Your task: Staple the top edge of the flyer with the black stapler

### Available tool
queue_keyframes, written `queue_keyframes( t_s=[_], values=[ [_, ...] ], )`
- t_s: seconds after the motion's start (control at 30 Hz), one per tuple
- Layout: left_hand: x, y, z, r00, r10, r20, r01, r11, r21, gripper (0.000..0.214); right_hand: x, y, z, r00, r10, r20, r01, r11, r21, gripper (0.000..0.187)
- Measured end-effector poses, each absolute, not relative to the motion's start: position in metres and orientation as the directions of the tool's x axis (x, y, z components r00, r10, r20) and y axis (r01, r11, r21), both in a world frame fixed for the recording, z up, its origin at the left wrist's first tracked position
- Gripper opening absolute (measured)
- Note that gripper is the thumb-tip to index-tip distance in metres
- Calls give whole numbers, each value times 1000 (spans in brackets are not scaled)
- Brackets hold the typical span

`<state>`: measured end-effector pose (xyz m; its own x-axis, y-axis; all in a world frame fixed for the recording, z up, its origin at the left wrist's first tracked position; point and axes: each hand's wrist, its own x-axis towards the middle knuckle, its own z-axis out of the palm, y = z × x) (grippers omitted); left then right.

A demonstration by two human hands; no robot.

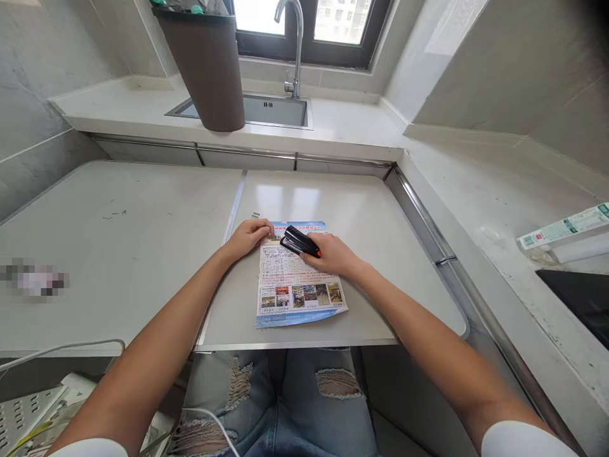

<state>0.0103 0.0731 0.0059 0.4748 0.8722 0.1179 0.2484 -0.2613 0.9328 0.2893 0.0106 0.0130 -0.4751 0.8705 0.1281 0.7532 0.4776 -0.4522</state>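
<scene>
A printed flyer (295,273) with blue borders, dense text and a row of small photos lies on the white table. My right hand (330,254) is wrapped round a black stapler (297,240), whose front end points up and left over the flyer's upper part. Curled at the flyer's upper left corner, my left hand (250,238) presses its fingertips onto the paper's edge. Just beyond those fingers sits a small metallic piece (255,214), perhaps staples. Whether the stapler's jaws have paper between them cannot be made out.
Ahead, a brown bin (204,70) stands on the counter partly over the sink (278,111), beside a tall faucet (298,44). On the right counter (476,178) lies a long white-green box (566,225). A white cable (61,346) crosses the table's lower left edge.
</scene>
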Motion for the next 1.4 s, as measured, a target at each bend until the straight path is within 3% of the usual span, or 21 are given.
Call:
queue_keyframes(
  t_s=[0.1,0.2,0.3,0.47,0.67,0.8,0.87,1.03,1.27,1.4],
  values=[
    [15,70,4,564,797,214,442,-511,737,29,304,11,7,-450,878,164,746,471,-471,17],
    [16,70,2,664,705,250,474,-655,588,35,311,12,4,-434,874,219,724,482,-493,18],
    [14,72,-1,732,637,242,459,-723,517,38,314,16,2,-455,843,286,673,536,-510,18],
    [14,70,0,784,572,243,398,-762,512,39,317,25,-5,-490,800,347,624,600,-501,22],
    [18,66,-1,733,641,228,499,-735,460,39,314,28,-6,-504,782,367,582,621,-524,26],
    [17,67,-3,724,655,213,502,-714,488,33,326,29,5,-388,765,514,487,644,-590,20],
    [17,68,-3,723,657,216,486,-705,516,32,336,29,8,-329,758,564,454,650,-609,28],
    [18,67,1,715,671,199,484,-679,552,30,351,30,11,-378,758,533,416,653,-633,43],
    [21,67,1,716,671,192,476,-671,569,27,347,28,15,-414,750,515,405,659,-634,37],
    [21,66,1,708,680,190,481,-661,576,27,346,30,11,-397,782,480,423,620,-661,45]
  ],
)
